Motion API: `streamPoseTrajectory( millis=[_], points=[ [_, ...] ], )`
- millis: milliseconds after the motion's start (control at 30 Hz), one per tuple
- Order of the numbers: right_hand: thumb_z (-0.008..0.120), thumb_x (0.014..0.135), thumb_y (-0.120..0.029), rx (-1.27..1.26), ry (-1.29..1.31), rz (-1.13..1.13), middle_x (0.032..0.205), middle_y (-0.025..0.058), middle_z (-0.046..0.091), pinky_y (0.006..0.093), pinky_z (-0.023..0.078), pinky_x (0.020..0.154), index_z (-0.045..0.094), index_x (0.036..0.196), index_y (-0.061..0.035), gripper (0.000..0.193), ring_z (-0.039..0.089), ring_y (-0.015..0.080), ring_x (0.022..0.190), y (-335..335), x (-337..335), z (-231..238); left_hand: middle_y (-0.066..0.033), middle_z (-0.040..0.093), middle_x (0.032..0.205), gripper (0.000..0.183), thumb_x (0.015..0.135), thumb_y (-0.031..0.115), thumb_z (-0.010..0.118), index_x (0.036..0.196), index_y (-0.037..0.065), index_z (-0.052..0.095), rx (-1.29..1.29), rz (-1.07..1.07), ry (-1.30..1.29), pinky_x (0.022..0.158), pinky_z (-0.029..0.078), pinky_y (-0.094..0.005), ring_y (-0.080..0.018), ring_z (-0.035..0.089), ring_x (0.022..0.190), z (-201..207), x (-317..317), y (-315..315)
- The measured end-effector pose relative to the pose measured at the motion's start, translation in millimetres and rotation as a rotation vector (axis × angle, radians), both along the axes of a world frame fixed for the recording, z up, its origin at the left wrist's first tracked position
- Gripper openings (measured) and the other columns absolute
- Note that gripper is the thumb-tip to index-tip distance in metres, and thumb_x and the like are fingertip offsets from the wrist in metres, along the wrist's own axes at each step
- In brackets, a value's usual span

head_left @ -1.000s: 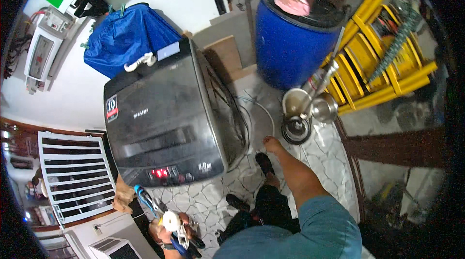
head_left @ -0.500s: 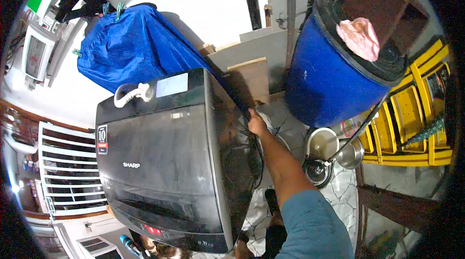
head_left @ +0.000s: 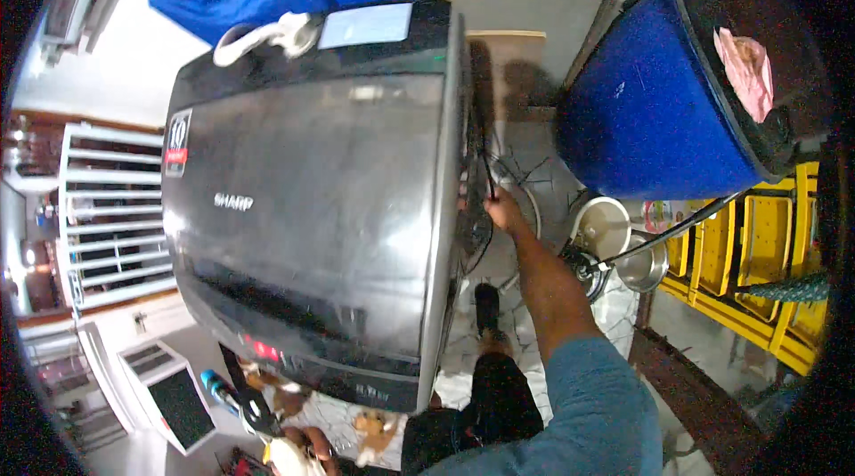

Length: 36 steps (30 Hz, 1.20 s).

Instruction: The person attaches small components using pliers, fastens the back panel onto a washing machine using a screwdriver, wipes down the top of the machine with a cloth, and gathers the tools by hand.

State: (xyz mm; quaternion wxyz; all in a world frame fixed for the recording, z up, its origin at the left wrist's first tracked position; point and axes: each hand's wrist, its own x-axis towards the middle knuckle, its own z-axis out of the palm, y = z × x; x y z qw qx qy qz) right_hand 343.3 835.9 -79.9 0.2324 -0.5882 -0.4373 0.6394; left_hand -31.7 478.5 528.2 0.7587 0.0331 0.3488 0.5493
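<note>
My right hand (head_left: 505,210) reaches down beside the right side of a dark top-loading washing machine (head_left: 312,200). Its fingers are curled round a thin black cord (head_left: 488,175) that hangs by the machine's side. The closed lid is glossy grey. A white hose (head_left: 258,38) and a pale label (head_left: 366,25) lie on the top panel, and red lights (head_left: 265,350) glow along the front edge. I cannot make out my left hand; a blurred brown and pale shape at the lower left edge is too unclear to name.
To the right stand a blue barrel (head_left: 637,102) with a pink cloth (head_left: 746,73) on it, a bucket (head_left: 602,228), a metal bowl (head_left: 646,262) and a yellow ladder (head_left: 768,235). Cats (head_left: 374,433) are on the floor near the machine. A white gate (head_left: 116,218) stands left.
The view has tilted and come closer, so the washing machine sits higher and larger. My right hand stays beside the machine, with the cord now showing more clearly at its fingers.
</note>
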Motion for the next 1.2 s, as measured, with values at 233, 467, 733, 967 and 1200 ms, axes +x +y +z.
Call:
streamPoseTrajectory(
  millis=[233,467,733,967,1200],
  points=[
    [0.064,0.092,-0.018,-0.025,-0.142,0.151,0.082,0.0047,0.061,0.0343,0.046,0.065,0.058,0.102,-0.0074,0.016,0.059,0.0181,0.074,-245,-38,162,-0.0281,0.055,0.104,0.053,0.075,0.029,0.079,0.112,-0.001,0.054,0.228,0.05,-0.103,0.056,0.06,-0.0481,-0.0457,0.068,0.07,34,-6,-38],
    [0.054,0.097,-0.036,-0.568,0.217,-0.344,0.091,0.0033,0.062,0.038,0.053,0.072,0.058,0.108,-0.0131,0.026,0.062,0.0205,0.078,-315,-116,285,-0.028,0.053,0.106,0.053,0.077,0.032,0.076,0.117,0.004,0.057,0.405,0.014,-0.061,0.053,0.059,-0.0445,-0.0427,0.067,0.065,69,-35,-93],
    [0.05,0.096,-0.017,-0.487,0.429,-0.384,0.083,0.0101,0.067,0.0375,0.051,0.078,0.06,0.091,-0.0051,0.017,0.059,0.0208,0.073,-361,-213,319,-0.0279,0.056,0.101,0.054,0.072,0.031,0.079,0.112,0.001,0.059,0.385,0.173,-0.085,0.053,0.059,-0.0451,-0.0423,0.067,0.066,89,-90,-199],
    [0.054,0.092,-0.014,-0.442,0.508,-0.685,0.083,0.0128,0.06,0.0479,0.052,0.079,0.058,0.093,-0.0075,0.008,0.059,0.0257,0.072,-325,-219,288,-0.0206,0.061,0.107,0.069,0.07,0.039,0.077,0.115,-0.009,0.057,0.276,0.013,0.213,0.054,0.056,-0.0377,-0.0344,0.07,0.067,79,-172,-297],
    [0.056,0.088,-0.016,-0.492,0.268,-0.597,0.097,0.0144,0.062,0.0542,0.052,0.076,0.058,0.101,-0.0099,0.015,0.058,0.0339,0.084,-303,-232,334,-0.0251,0.06,0.113,0.071,0.074,0.037,0.077,0.123,-0.009,0.053,0.203,0.076,0.254,0.06,0.059,-0.043,-0.037,0.07,0.075,75,-193,-356]
  ],
)
